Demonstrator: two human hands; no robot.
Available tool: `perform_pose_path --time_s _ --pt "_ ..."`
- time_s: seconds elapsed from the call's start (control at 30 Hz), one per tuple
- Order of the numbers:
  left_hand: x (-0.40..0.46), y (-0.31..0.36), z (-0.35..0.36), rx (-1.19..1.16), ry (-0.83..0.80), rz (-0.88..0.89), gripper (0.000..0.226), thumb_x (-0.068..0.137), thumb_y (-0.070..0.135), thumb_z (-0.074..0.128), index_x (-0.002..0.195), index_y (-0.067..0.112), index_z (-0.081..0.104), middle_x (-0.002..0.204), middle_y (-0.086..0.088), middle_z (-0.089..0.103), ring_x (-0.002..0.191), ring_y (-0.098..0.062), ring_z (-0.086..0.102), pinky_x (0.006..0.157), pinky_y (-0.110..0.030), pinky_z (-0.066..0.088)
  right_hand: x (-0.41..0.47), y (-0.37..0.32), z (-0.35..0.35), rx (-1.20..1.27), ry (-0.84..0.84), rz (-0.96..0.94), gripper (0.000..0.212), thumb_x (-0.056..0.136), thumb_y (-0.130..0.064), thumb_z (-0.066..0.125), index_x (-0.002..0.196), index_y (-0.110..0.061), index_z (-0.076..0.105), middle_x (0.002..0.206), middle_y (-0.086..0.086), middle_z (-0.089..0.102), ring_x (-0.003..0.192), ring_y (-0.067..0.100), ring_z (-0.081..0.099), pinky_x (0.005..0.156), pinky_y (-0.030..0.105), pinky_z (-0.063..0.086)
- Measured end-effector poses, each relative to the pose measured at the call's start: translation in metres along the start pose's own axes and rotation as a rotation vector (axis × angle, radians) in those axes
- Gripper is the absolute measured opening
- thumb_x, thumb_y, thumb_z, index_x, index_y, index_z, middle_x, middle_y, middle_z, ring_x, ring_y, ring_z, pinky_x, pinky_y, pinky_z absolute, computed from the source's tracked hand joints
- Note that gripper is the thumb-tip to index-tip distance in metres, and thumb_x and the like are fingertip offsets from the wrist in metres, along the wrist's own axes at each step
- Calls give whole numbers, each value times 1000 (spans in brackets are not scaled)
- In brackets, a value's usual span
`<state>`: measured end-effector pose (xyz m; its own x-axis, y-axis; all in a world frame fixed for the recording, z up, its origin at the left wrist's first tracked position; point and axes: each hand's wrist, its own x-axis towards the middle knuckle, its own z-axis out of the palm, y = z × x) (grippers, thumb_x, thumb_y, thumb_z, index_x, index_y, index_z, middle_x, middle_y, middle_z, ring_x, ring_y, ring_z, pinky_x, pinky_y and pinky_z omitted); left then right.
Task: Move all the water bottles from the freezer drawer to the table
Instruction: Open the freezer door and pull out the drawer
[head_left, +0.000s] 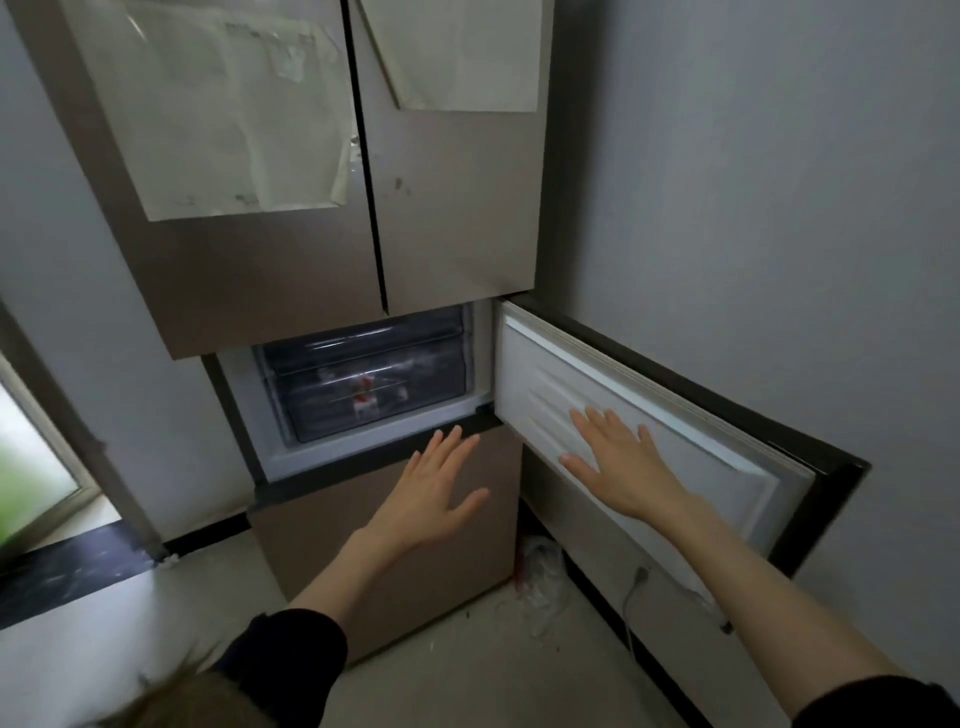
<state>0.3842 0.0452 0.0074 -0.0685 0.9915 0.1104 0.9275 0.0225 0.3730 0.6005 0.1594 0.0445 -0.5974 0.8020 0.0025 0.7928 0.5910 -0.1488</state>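
A plain home corner: a tall beige fridge (291, 249) stands against grey walls (753, 182), window (31, 467) beside it.

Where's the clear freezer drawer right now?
Head view, centre-left: the clear plastic freezer drawer sits pushed in inside the open compartment, above the left hand, left of the open white-lined door.

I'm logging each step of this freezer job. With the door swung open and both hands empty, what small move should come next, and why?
Probably reach the left hand to the clear freezer drawer and pull it out. It looks pushed in, bottles only blurrily visible inside, while the right hand lies flat on the open door.
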Motion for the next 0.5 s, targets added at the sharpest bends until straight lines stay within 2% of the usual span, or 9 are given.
perform_pose_path --time_s 0.2,0.3,0.4,0.5 --pt "2 -64 -10 -41 72 -207 68 91 48 41 146 29 5 157 3 -3 143 -13 -6 118 -37 2 69 -58 29 -30 13 -195 69 92 -55 31 148 -26 1 158 1 1 145 20 0 116 48 0" --pt "10 -106 -5 -203 111 -314 67 90 48 44 145 32 9 157 5 0 144 -12 0 115 -34 7 108 -79 45 47 -32 -255 68 93 -53 34 148 -25 4 158 0 4 145 17 2 118 45 3" --pt "29 -143 0 -473 191 -452 65 90 47 46 145 32 14 156 4 9 143 -15 13 114 -36 17 151 -92 64 259 -76 -256 64 94 -47 39 147 -22 13 157 1 14 144 16 10 119 40 11" --pt "59 -183 5 -798 251 -633 61 91 43 45 145 27 20 154 0 20 140 -21 23 112 -39 23 197 -104 84 621 -137 -122 57 95 -38 43 145 -22 22 153 1 24 141 17 23 112 32 21"
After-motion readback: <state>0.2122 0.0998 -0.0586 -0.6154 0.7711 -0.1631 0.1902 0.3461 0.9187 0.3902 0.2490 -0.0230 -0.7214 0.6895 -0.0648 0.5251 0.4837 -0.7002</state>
